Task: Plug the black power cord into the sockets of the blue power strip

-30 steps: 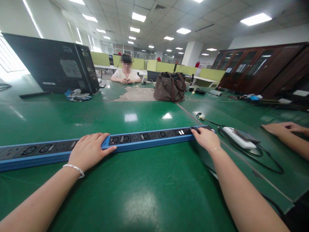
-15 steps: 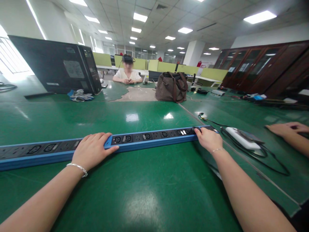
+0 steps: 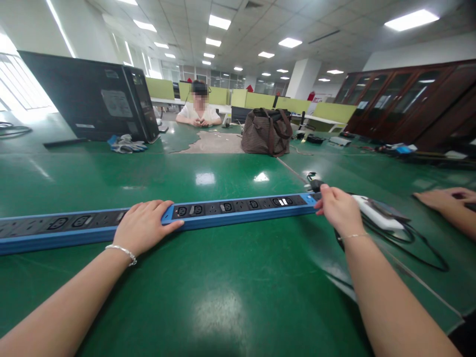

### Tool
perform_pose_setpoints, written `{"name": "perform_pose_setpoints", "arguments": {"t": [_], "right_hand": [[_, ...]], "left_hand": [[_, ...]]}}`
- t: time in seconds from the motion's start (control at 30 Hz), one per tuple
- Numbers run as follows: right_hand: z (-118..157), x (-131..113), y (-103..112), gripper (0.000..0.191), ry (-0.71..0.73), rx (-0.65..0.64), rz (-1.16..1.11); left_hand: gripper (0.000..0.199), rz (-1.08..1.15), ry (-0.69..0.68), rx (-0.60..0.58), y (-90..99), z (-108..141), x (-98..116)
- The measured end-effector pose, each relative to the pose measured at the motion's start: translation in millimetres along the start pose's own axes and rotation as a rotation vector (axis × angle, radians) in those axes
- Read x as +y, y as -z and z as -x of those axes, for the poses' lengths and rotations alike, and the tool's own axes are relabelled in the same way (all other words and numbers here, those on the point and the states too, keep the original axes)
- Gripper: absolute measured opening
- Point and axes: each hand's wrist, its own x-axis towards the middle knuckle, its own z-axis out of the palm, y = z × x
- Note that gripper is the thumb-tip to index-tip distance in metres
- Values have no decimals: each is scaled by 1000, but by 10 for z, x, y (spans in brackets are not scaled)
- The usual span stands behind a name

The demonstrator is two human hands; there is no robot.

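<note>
A long blue power strip (image 3: 238, 214) with a row of black sockets lies across the green table. My left hand (image 3: 145, 225) grips it left of the middle, fingers over the far edge and thumb along the near side. Just above the strip's right end, my right hand (image 3: 340, 210) pinches a black plug (image 3: 317, 185) with pale prongs facing away to the left. The plug is clear of the sockets. Below my right hand hangs a bit of black cord (image 3: 339, 242); its link to the plug is hidden by the hand.
A white adapter block (image 3: 379, 213) with coiled black cable lies right of my right hand, near another person's hands (image 3: 441, 198). Farther back are a brown bag (image 3: 266, 133), gloves (image 3: 127, 144), a black computer case (image 3: 92, 99) and a seated person (image 3: 199, 111).
My right hand has drawn the black plug out of the strip's right-hand end and moved right with it. My left hand keeps its hold on the strip.
</note>
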Motion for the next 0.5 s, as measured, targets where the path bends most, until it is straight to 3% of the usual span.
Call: {"name": "perform_pose_setpoints", "arguments": {"t": [0.1, 0.23, 0.5], "right_hand": [[111, -228, -47, 52, -13, 19, 44], [212, -460, -121, 49, 71, -6, 104], [321, -703, -279, 45, 222, -63, -65]], "left_hand": [[74, -11, -5, 0, 7, 2, 6], [74, -23, -13, 7, -1, 3, 4], [73, -50, -10, -2, 0, 7, 3]]}}
